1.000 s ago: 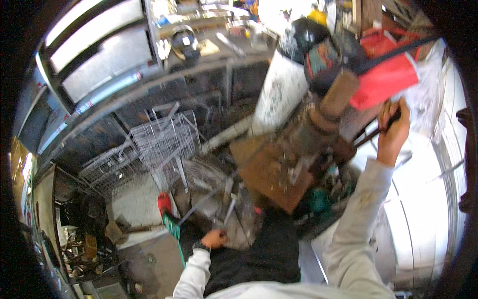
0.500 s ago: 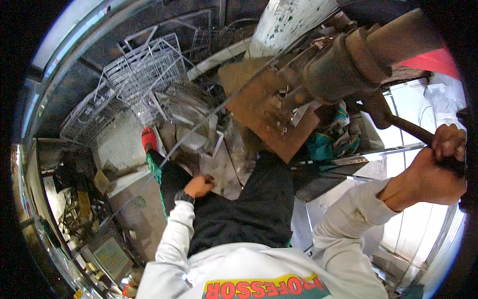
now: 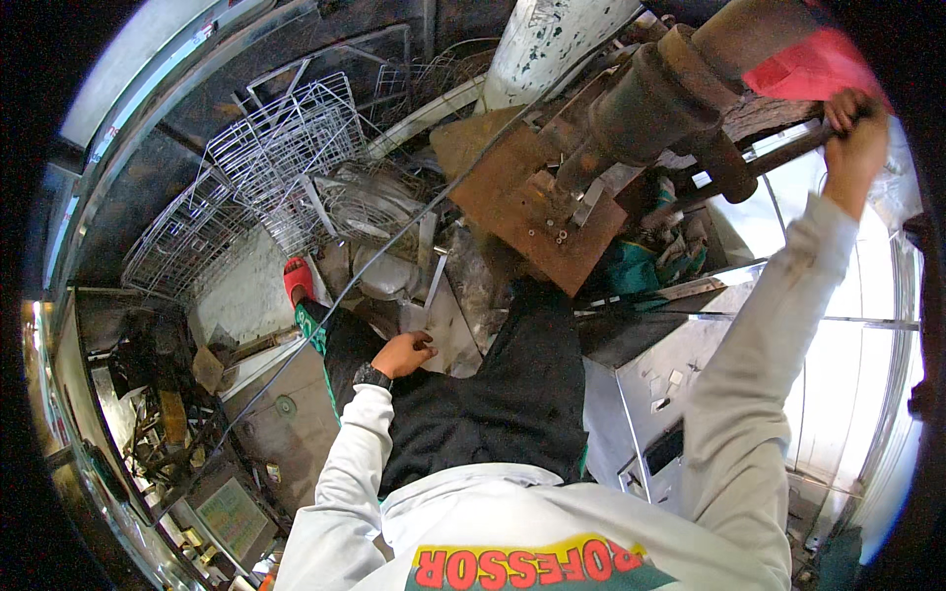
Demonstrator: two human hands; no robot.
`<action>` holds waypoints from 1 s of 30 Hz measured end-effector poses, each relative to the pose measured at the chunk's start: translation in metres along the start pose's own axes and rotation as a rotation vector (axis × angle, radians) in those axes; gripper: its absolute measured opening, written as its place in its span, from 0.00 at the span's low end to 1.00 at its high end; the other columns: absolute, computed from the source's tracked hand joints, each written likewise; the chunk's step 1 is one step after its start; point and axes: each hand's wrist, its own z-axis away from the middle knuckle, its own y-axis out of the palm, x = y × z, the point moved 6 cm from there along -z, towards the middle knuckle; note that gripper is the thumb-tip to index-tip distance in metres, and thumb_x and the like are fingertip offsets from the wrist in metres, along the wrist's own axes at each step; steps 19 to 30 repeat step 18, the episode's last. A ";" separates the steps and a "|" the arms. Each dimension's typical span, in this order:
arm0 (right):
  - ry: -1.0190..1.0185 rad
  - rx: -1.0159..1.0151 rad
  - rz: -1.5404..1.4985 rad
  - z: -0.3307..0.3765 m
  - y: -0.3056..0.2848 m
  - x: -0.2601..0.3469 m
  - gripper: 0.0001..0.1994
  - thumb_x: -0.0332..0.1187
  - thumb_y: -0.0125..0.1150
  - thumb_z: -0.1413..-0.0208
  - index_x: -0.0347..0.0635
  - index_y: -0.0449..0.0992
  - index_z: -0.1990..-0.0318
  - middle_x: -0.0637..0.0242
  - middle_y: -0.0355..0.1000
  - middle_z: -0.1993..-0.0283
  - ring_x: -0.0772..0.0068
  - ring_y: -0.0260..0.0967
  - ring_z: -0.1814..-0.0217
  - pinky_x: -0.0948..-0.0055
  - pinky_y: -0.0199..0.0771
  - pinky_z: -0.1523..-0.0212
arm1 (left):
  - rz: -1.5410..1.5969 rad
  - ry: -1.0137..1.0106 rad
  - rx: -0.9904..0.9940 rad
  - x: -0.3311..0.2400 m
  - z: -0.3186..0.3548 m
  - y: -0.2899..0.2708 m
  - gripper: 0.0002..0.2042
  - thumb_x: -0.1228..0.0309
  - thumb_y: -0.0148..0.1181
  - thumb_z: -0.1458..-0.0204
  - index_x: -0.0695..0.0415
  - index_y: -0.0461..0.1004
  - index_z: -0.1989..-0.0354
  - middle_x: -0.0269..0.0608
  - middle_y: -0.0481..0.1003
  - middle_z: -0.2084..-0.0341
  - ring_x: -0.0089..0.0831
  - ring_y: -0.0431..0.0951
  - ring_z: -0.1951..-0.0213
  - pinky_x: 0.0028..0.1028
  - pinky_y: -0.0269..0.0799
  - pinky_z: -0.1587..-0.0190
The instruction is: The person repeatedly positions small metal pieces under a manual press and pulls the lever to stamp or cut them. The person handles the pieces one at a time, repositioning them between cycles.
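My right hand (image 3: 855, 143) is raised at the upper right, fingers closed around a dark metal lever bar (image 3: 778, 158) that runs out from a rusty cylindrical machine (image 3: 650, 98). My left hand (image 3: 402, 353) hangs low at centre left, next to my black trousers, its fingers curled around a small dark object that I cannot make out. It wears a dark watch. Under the machine sits a rusty flat plate (image 3: 537, 212) with small holes.
Wire baskets (image 3: 286, 148) and a round fan grille (image 3: 370, 202) lie piled at the upper left. A white paint-flecked post (image 3: 552, 44) stands behind the machine. A grey metal cabinet (image 3: 650, 384) is at my right. A red sandal (image 3: 298, 281) rests on the floor.
My right hand has swung up with the lever bar, from lower right to upper right. The left hand has stayed by my thigh. The view has tilted down toward my body.
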 end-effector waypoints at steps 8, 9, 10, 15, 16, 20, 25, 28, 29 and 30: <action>-0.297 0.060 -0.142 0.104 0.018 0.046 0.17 0.37 0.43 0.37 0.41 0.65 0.77 0.62 0.65 0.79 0.68 0.58 0.82 0.71 0.60 0.79 | 0.013 -0.045 -0.057 0.004 -0.003 0.003 0.25 0.55 0.60 0.47 0.62 0.75 0.48 0.57 0.77 0.52 0.50 0.77 0.49 0.39 0.71 0.47; -0.354 -0.036 0.096 0.095 0.011 0.046 0.17 0.37 0.44 0.36 0.39 0.69 0.76 0.60 0.69 0.78 0.66 0.62 0.80 0.71 0.65 0.78 | -0.010 -0.050 -0.037 0.002 0.000 0.008 0.25 0.55 0.60 0.47 0.62 0.75 0.48 0.56 0.77 0.53 0.50 0.77 0.50 0.39 0.72 0.47; -0.585 -0.061 0.411 0.065 -0.002 0.044 0.17 0.36 0.45 0.36 0.35 0.75 0.70 0.54 0.75 0.75 0.63 0.72 0.74 0.71 0.72 0.72 | -0.039 -0.060 -0.014 0.002 0.002 0.009 0.25 0.54 0.61 0.47 0.62 0.75 0.48 0.55 0.78 0.53 0.50 0.77 0.50 0.39 0.72 0.48; -0.330 -0.176 0.419 -0.054 -0.035 -0.076 0.15 0.38 0.55 0.38 0.36 0.77 0.52 0.54 0.79 0.56 0.61 0.76 0.58 0.67 0.75 0.55 | -0.134 -0.041 0.044 -0.006 -0.010 0.009 0.25 0.53 0.60 0.45 0.61 0.75 0.48 0.54 0.78 0.53 0.49 0.77 0.50 0.38 0.72 0.48; -0.337 -0.193 0.577 -0.080 -0.067 -0.117 0.14 0.38 0.57 0.39 0.38 0.80 0.55 0.52 0.78 0.55 0.58 0.75 0.55 0.65 0.73 0.51 | -0.141 -0.042 0.094 -0.015 -0.019 0.012 0.25 0.52 0.60 0.46 0.60 0.75 0.48 0.55 0.77 0.52 0.49 0.77 0.49 0.39 0.71 0.47; -0.338 -0.115 0.586 -0.076 -0.050 -0.154 0.13 0.35 0.58 0.40 0.40 0.82 0.54 0.52 0.77 0.50 0.59 0.75 0.52 0.67 0.71 0.44 | -0.112 -0.003 0.035 -0.007 -0.017 0.014 0.25 0.54 0.61 0.47 0.60 0.75 0.46 0.55 0.77 0.51 0.47 0.77 0.48 0.36 0.70 0.44; -0.338 -0.115 0.586 -0.076 -0.050 -0.154 0.13 0.35 0.58 0.40 0.40 0.82 0.54 0.52 0.77 0.50 0.59 0.75 0.52 0.67 0.71 0.44 | -0.112 -0.003 0.035 -0.007 -0.017 0.014 0.25 0.54 0.61 0.47 0.60 0.75 0.46 0.55 0.77 0.51 0.47 0.77 0.48 0.36 0.70 0.44; -0.338 -0.115 0.586 -0.076 -0.050 -0.154 0.13 0.35 0.58 0.40 0.40 0.82 0.54 0.52 0.77 0.50 0.59 0.75 0.52 0.67 0.71 0.44 | -0.112 -0.003 0.035 -0.007 -0.017 0.014 0.25 0.54 0.61 0.47 0.60 0.75 0.46 0.55 0.77 0.51 0.47 0.77 0.48 0.36 0.70 0.44; -0.338 -0.115 0.586 -0.076 -0.050 -0.154 0.13 0.35 0.58 0.40 0.40 0.82 0.54 0.52 0.77 0.50 0.59 0.75 0.52 0.67 0.71 0.44 | -0.112 -0.003 0.035 -0.007 -0.017 0.014 0.25 0.54 0.61 0.47 0.60 0.75 0.46 0.55 0.77 0.51 0.47 0.77 0.48 0.36 0.70 0.44; -0.338 -0.115 0.586 -0.076 -0.050 -0.154 0.13 0.35 0.58 0.40 0.40 0.82 0.54 0.52 0.77 0.50 0.59 0.75 0.52 0.67 0.71 0.44 | -0.112 -0.003 0.035 -0.007 -0.017 0.014 0.25 0.54 0.61 0.47 0.60 0.75 0.46 0.55 0.77 0.51 0.47 0.77 0.48 0.36 0.70 0.44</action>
